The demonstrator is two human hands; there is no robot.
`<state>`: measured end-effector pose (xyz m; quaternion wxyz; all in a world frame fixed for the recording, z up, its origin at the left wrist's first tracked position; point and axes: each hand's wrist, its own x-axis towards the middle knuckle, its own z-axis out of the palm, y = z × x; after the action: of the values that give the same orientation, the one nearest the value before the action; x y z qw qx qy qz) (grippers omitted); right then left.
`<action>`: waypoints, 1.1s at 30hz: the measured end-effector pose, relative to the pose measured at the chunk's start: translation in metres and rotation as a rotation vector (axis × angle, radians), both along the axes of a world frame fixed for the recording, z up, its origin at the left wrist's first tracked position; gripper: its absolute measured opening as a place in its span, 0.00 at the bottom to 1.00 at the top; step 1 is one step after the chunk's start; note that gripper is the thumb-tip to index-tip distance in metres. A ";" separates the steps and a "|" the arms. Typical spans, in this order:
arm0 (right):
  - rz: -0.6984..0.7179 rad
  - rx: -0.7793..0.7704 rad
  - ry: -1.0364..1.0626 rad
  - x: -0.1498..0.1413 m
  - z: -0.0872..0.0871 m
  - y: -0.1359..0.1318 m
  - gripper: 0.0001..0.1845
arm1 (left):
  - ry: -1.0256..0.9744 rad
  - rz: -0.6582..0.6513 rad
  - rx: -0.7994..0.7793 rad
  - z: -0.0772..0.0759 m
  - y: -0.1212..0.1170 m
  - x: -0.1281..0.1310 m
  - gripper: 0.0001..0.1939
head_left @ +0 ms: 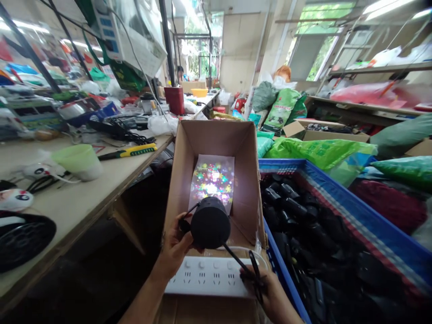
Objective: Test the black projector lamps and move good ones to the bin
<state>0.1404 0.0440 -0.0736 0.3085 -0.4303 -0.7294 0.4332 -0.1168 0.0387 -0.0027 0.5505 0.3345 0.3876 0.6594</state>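
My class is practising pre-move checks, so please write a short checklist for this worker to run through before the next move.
1. Round black device held by left hand: ok.
2. Multicoloured light spots showing on rectangular white sheet: ok.
3. Sheet inside open brown cardboard box: ok.
4. Thin black cable free of loops: not ok, looped at right hand.
5. Plug seated in long white power strip: cannot tell, right hand obscures that end.
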 end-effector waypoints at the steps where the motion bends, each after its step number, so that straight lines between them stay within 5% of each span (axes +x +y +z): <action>1: -0.005 -0.011 0.011 0.001 -0.005 0.000 0.12 | 0.003 0.002 -0.005 0.000 0.000 0.001 0.26; 8: -0.124 -0.080 0.095 0.000 -0.036 0.001 0.13 | 0.025 0.013 -0.025 0.003 0.000 0.000 0.27; 24: -0.055 -0.070 0.016 -0.005 -0.006 0.000 0.12 | 0.114 0.056 -0.070 -0.006 -0.006 -0.005 0.30; 29: -0.074 -0.138 0.035 -0.006 -0.002 -0.001 0.13 | 0.122 0.014 -0.081 -0.009 -0.007 -0.006 0.30; 33: -0.096 -0.047 -0.016 -0.009 -0.005 -0.001 0.11 | 0.113 -0.007 -0.063 -0.010 -0.008 -0.006 0.29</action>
<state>0.1312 0.0427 -0.0785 0.3129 -0.4752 -0.7000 0.4315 -0.1230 0.0307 -0.0125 0.5402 0.3553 0.4375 0.6250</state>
